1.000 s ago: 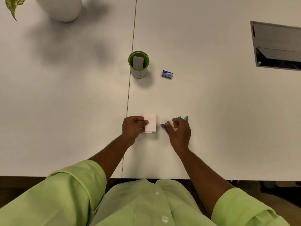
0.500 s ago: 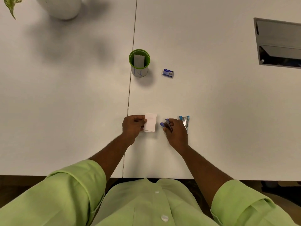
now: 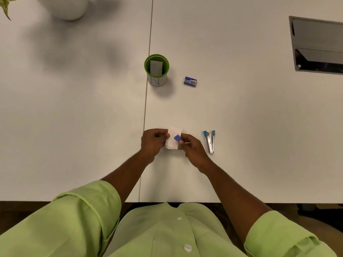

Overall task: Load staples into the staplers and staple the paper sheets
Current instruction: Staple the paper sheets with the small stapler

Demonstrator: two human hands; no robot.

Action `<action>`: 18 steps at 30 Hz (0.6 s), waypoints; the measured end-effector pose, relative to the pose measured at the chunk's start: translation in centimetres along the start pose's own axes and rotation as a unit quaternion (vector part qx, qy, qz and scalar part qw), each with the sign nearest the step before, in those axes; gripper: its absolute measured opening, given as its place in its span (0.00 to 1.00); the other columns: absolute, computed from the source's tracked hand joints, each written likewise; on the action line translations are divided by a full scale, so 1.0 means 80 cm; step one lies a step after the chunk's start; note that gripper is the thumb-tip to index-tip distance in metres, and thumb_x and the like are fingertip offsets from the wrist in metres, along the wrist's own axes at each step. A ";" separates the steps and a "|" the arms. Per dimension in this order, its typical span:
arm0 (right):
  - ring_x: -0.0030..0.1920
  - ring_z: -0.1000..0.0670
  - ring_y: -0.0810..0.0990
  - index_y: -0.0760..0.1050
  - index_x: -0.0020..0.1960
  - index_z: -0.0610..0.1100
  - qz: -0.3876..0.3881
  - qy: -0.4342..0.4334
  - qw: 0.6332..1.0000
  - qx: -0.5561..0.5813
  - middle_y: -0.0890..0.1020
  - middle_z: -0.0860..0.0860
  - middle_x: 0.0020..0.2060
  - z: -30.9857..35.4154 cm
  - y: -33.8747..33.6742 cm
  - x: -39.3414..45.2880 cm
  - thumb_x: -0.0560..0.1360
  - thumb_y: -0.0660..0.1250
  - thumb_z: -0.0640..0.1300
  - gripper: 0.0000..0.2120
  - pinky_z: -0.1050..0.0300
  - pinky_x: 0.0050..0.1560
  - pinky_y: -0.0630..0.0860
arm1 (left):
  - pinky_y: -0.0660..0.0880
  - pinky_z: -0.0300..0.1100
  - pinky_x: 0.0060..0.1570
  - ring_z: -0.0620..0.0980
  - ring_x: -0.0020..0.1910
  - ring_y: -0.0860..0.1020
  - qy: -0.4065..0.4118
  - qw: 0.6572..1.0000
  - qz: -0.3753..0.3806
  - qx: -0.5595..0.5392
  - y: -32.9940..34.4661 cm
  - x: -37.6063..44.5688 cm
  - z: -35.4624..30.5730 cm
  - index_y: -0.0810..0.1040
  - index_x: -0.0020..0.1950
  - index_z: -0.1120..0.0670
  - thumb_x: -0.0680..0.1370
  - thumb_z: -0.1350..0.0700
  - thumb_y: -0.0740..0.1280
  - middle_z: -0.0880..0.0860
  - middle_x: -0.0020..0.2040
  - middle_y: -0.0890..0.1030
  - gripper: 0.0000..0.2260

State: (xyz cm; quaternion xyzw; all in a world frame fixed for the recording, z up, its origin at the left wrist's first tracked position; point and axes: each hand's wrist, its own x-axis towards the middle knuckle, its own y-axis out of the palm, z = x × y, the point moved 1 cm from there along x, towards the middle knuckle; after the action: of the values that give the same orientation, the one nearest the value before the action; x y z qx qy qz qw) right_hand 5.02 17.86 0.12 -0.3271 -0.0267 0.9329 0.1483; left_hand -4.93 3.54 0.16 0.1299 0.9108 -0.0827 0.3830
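Note:
My left hand [image 3: 153,142] pinches the left edge of a small white folded paper [image 3: 174,132] near the table's front middle. My right hand [image 3: 193,149] grips a small purple stapler [image 3: 177,138], whose tip lies over the paper's right side. A second stapler [image 3: 210,140], light blue and metal, lies hinged open on the table just right of my right hand. A small blue staple box [image 3: 190,82] rests farther back, right of the cup.
A green-rimmed cup [image 3: 156,70] holding a grey card stands behind the paper on the seam between the two white tabletops [image 3: 92,117]. A white pot [image 3: 65,7] is at the far left, a recessed cable hatch [image 3: 318,46] at the far right.
My right hand left the blue stapler on the table and carried the purple stapler leftward onto the paper. My left hand kept hold of the paper.

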 end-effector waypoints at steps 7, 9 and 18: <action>0.47 0.51 0.83 0.81 0.61 0.46 -0.010 -0.020 0.999 -0.037 0.86 0.53 0.47 0.003 0.001 0.003 0.78 0.71 0.53 0.16 0.50 0.54 0.80 | 0.82 0.56 0.54 0.62 0.53 0.84 0.030 0.998 0.043 0.032 0.005 -0.005 -0.004 0.84 0.54 0.61 0.76 0.66 0.73 0.62 0.51 0.85 0.08; 0.52 0.44 0.84 0.82 0.60 0.45 -0.011 -0.018 0.999 -0.025 0.86 0.48 0.50 0.003 0.000 0.005 0.77 0.72 0.52 0.16 0.46 0.57 0.80 | 0.82 0.57 0.54 0.62 0.53 0.83 0.036 0.997 0.054 0.038 0.005 -0.006 -0.005 0.84 0.56 0.63 0.76 0.66 0.73 0.63 0.52 0.84 0.09; 0.53 0.46 0.85 0.83 0.59 0.42 -0.020 -0.002 0.999 -0.031 0.87 0.47 0.50 0.007 -0.005 0.008 0.74 0.75 0.50 0.17 0.50 0.57 0.81 | 0.83 0.55 0.52 0.62 0.51 0.84 0.040 0.995 0.086 0.036 0.003 -0.005 -0.007 0.83 0.56 0.64 0.76 0.66 0.73 0.62 0.51 0.85 0.10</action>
State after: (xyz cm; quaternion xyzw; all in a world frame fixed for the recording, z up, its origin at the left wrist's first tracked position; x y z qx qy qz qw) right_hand 4.31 18.45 0.27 -0.3288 -0.0621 0.9292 0.1568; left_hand -5.00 3.87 0.82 0.2251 0.9072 -0.0768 0.3471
